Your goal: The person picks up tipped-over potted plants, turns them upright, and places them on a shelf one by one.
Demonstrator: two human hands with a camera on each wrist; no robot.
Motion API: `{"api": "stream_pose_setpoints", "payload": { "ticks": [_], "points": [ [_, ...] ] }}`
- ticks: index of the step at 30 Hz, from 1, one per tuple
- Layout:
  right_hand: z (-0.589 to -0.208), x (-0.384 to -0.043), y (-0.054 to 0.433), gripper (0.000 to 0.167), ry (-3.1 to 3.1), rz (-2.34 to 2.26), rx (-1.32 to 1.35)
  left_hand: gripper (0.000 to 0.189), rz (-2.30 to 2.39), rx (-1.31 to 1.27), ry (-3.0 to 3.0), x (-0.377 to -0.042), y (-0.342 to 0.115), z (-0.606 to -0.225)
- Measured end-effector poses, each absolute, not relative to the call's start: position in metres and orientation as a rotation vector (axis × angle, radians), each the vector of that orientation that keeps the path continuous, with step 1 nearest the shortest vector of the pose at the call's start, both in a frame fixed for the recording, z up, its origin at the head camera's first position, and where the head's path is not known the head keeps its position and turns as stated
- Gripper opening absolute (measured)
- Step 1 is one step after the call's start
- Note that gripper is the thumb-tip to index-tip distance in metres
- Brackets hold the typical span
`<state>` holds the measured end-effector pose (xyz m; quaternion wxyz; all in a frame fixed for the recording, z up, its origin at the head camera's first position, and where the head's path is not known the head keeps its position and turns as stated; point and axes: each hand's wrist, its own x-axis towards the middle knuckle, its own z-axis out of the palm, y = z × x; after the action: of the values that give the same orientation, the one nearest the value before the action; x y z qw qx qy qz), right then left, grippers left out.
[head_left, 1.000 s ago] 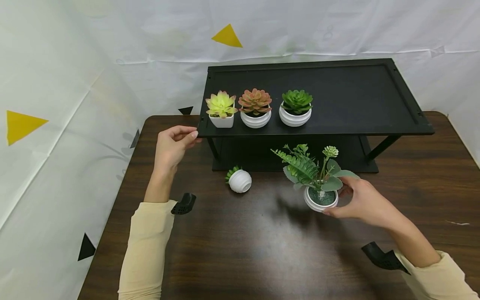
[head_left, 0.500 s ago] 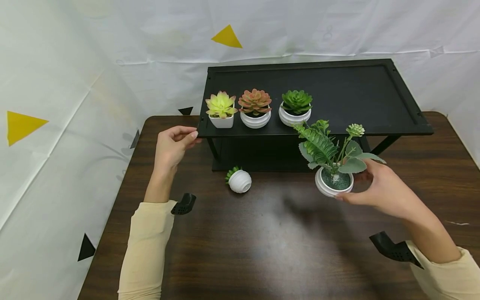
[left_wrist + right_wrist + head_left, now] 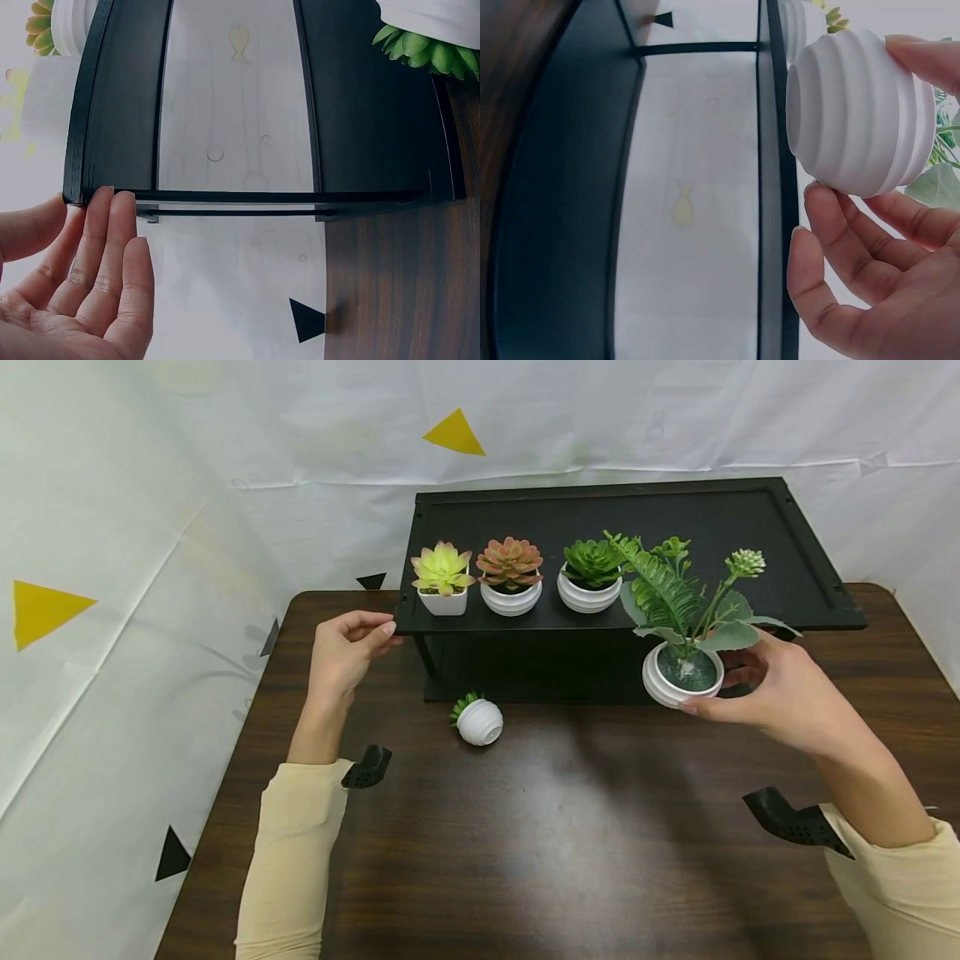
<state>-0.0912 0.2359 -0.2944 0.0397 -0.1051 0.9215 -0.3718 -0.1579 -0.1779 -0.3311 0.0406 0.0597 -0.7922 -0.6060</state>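
My right hand (image 3: 780,689) grips a potted plant (image 3: 686,668) by its white ribbed pot, thumb on one side and fingers on the other. The plant, with a fern leaf and pale flower head, is upright in the air before the shelf's front edge. My left hand (image 3: 345,647) pinches the front left corner of the black two-tier shelf (image 3: 525,514). On its top stand a yellow-green succulent (image 3: 442,577), a reddish succulent (image 3: 511,577) and a green succulent (image 3: 591,577), all in white pots. The right wrist view shows the pot's wall (image 3: 855,112) beside the upper tier.
A small succulent in a round white pot (image 3: 480,722) lies tipped on its side on the dark wooden table (image 3: 480,860), in front of the shelf. White sheeting (image 3: 637,418) with yellow and black triangles hangs behind and at the left.
My right hand has lifted the potted plant and carried it right and toward the shelf, its leaves now overlapping the shelf top in view. My left hand stays at the corner.
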Motion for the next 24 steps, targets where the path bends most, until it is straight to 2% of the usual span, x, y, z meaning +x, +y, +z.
{"api": "stream_pose_setpoints", "payload": {
  "ticks": [7,24],
  "points": [
    [-0.282,-0.105,0.232,0.055,2.864,-1.103,-0.262,0.023,-1.859,0.172,-2.417,-0.158,-0.179,-0.331],
    [-0.273,-0.138,0.230,0.062,2.894,-1.002,-0.213,0.023,-1.860,0.179,-2.421,-0.158,-0.178,-0.331]
  ]
}}
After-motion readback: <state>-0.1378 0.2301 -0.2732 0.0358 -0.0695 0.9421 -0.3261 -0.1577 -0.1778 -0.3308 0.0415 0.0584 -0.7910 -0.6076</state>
